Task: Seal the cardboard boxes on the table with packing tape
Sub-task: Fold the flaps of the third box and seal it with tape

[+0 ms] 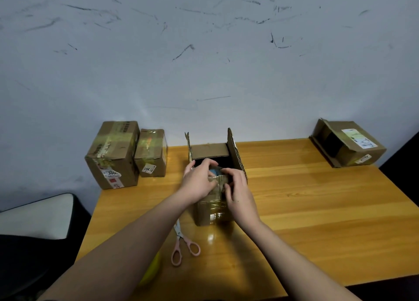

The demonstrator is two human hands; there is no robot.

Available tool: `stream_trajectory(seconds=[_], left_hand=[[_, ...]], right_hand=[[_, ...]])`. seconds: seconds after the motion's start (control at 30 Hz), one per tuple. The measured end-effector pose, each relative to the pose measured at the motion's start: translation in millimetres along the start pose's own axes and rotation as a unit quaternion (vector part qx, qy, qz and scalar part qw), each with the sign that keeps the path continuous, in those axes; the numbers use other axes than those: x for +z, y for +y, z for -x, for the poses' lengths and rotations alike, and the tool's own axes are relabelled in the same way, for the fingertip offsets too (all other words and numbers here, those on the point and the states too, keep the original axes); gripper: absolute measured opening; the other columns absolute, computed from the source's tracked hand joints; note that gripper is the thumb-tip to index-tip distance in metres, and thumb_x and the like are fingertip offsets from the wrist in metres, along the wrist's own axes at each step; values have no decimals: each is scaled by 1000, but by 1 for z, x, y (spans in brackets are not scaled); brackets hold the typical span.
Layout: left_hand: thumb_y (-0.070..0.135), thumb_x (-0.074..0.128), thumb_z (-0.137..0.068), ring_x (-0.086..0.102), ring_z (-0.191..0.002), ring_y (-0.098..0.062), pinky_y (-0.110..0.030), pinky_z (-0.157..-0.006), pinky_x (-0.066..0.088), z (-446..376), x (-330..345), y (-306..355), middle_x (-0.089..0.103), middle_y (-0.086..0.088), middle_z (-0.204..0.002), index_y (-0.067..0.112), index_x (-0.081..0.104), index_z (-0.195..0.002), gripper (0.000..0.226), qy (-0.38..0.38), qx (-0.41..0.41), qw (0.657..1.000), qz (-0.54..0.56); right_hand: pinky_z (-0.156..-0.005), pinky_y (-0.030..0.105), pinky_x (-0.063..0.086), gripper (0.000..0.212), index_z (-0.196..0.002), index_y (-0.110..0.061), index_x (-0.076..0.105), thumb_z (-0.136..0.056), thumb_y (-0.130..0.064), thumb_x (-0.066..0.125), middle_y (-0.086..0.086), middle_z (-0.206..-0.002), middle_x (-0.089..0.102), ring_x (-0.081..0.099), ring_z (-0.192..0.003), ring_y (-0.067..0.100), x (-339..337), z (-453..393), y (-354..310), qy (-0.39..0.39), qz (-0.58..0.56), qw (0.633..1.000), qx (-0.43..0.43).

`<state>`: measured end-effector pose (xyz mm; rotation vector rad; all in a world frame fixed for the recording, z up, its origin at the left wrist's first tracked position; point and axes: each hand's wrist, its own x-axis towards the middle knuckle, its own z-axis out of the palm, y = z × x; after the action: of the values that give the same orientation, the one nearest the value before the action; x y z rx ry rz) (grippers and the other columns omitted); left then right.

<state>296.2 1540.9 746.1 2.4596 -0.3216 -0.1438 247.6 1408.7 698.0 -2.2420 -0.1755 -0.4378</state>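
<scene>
An open cardboard box (209, 214) stands mid-table, with its side flaps (235, 155) upright and old shiny tape on its front wall. Over the box's near edge both hands hold a tape roll (215, 173) with a bluish core and a clear brownish band. My left hand (196, 181) grips the roll from the left, fingers curled over its top. My right hand (238, 193) curls its fingers against the roll's outer band from the right. The box's inside is dark and hidden.
Pink-handled scissors (181, 244) lie on the wooden table (317, 210) just left of the box. Two taped boxes (113, 155) (150, 153) stand at the back left. An open box (353, 144) lies on its side at the back right. A yellow-green thing (154, 266) shows under my left forearm.
</scene>
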Motion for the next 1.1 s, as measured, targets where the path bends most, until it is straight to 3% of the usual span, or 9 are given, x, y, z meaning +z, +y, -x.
stream_trajectory(seconds=[0.2, 0.4, 0.73, 0.87, 0.97, 1.1], left_hand=[[19, 64, -87, 58, -108, -2, -32, -119, 4, 2, 3, 1, 70, 13, -95, 29, 47, -122, 40, 23, 0, 1000, 3], [20, 66, -86, 58, -109, -2, -30, -119, 3, 4, 1, 1, 70, 12, -94, 30, 47, -120, 40, 25, -2, 1000, 13], [22, 66, -87, 55, -116, -4, -30, -119, 4, 3, 2, -3, 70, 10, -98, 31, 46, -120, 39, 26, 2, 1000, 15], [22, 65, -88, 52, -120, -5, -31, -119, 4, 2, 2, -5, 71, 10, -100, 31, 45, -123, 42, 26, 2, 1000, 10], [20, 63, -88, 54, -117, -5, -30, -119, 3, 2, 2, -1, 70, 10, -98, 30, 43, -125, 44, 22, 5, 1000, 4], [22, 63, -88, 50, -123, -10, -32, -120, 3, 4, 2, -2, 67, 10, -104, 31, 38, -133, 53, 21, 9, 999, -30]], right_hand=[[-71, 36, 49, 38, -132, -20, 46, -95, -18, 54, -4, -130, 45, 57, -104, 19, -1, 2, -7, -6, 91, 995, 37], [-64, 37, 47, 43, -136, -21, 45, -95, -28, 55, 1, -129, 48, 62, -99, 27, -2, 1, -17, -12, 187, 980, 65], [-66, 38, 48, 47, -139, -28, 40, -94, -33, 54, -3, -130, 46, 54, -111, 22, -6, 2, -21, -20, 254, 965, 66], [-67, 36, 50, 49, -135, -28, 46, -89, -30, 63, -5, -130, 44, 51, -112, 19, -3, 6, -17, 12, 189, 977, 95], [-66, 35, 50, 47, -131, -26, 47, -88, -29, 65, -6, -132, 41, 59, -99, 21, 1, 6, -17, 19, 101, 988, 116], [-70, 38, 52, 42, -131, -31, 46, -91, -32, 60, -9, -131, 42, 61, -98, 23, -8, -2, -10, -24, 119, 988, 94]])
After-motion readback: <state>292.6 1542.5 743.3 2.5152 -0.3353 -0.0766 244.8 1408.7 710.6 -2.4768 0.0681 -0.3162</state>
